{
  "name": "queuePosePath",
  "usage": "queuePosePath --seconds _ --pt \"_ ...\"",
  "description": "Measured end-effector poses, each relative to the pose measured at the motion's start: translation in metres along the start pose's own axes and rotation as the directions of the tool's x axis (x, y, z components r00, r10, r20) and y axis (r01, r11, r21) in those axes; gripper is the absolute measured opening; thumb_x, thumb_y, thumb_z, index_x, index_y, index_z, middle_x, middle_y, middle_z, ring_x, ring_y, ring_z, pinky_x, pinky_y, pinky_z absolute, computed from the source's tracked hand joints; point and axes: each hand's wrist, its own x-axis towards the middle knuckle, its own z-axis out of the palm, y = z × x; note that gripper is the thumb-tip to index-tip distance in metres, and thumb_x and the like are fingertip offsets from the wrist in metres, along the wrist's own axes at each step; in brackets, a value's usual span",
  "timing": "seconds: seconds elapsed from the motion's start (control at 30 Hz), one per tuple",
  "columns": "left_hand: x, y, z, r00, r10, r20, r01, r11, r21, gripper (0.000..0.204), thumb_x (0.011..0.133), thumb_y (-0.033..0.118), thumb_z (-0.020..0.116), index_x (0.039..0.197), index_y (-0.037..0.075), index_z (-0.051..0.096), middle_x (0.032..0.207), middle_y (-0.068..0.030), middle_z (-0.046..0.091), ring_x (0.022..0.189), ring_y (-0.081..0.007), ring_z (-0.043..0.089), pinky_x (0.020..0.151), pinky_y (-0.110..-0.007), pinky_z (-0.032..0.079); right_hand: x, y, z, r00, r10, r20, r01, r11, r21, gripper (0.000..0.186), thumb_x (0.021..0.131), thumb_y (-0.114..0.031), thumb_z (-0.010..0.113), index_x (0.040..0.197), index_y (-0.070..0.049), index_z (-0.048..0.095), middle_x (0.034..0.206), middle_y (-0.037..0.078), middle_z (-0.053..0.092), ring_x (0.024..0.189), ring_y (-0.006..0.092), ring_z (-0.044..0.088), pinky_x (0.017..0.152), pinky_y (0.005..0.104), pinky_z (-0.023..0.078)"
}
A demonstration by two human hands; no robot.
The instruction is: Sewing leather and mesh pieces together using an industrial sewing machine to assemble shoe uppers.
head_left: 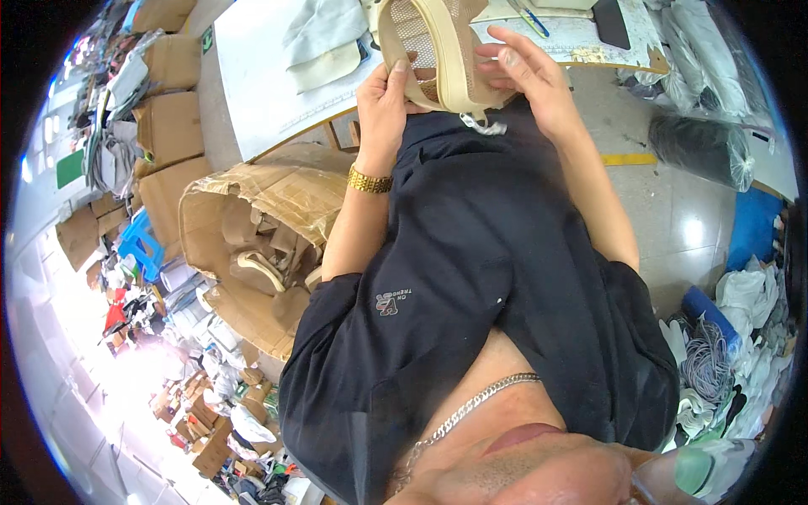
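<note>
A beige cap with mesh panels is held up at the table's near edge, its open side and inner band showing. A short strap with a whitish tag-like piece hangs from its lower rim. My left hand is closed on the cap's left edge, thumb on the near side and the other fingers partly hidden. Beside the cap's right side is my right hand, its fingers stretched and spread, the fingertips close to the mesh; whether they touch it I cannot tell.
The white table bears grey cloth pieces, a blue-and-yellow pen-like tool and a dark flat phone-like object. At my left a torn cardboard box holds beige caps. Plastic-wrapped bundles are at the right.
</note>
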Motion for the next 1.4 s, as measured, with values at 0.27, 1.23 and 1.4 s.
queuePosePath --seconds 0.27,1.23,1.4 --pt "-0.007 0.001 0.000 0.997 0.066 -0.028 -0.060 0.984 0.170 0.030 0.102 0.018 0.049 0.120 -0.002 0.061 0.103 -0.0109 0.069 0.074 -0.0125 0.067 0.060 -0.026 0.059 -0.015 -0.033 0.036 0.933 -0.356 0.052 0.324 0.770 -0.550 0.073 0.081 -0.021 0.076 0.142 -0.002 0.041 0.127 0.010 0.057 0.113 0.0215 0.056 0.094 0.0341 0.047" --pt "0.008 0.023 -0.057 0.966 0.258 -0.007 -0.177 0.682 0.709 0.022 0.080 0.005 0.060 0.100 -0.001 0.066 0.081 -0.0106 0.066 0.063 -0.0125 0.057 0.061 -0.028 0.048 0.008 0.012 0.012 0.871 0.249 0.423 -0.296 0.954 0.047 0.058 0.098 -0.036 0.056 0.143 -0.002 0.042 0.134 0.013 0.055 0.119 0.0231 0.056 0.099 0.0363 0.046" --pt "0.067 0.082 -0.114 0.880 0.369 -0.299 -0.208 0.865 0.457 0.033 0.094 0.018 0.064 0.120 -0.002 0.062 0.105 -0.0102 0.067 0.073 -0.0091 0.062 0.068 -0.025 0.054 -0.004 0.024 -0.012 0.909 0.276 0.312 -0.295 0.955 0.016 0.047 0.096 -0.030 0.060 0.130 0.001 0.055 0.123 0.012 0.062 0.109 0.0214 0.062 0.093 0.0334 0.050"
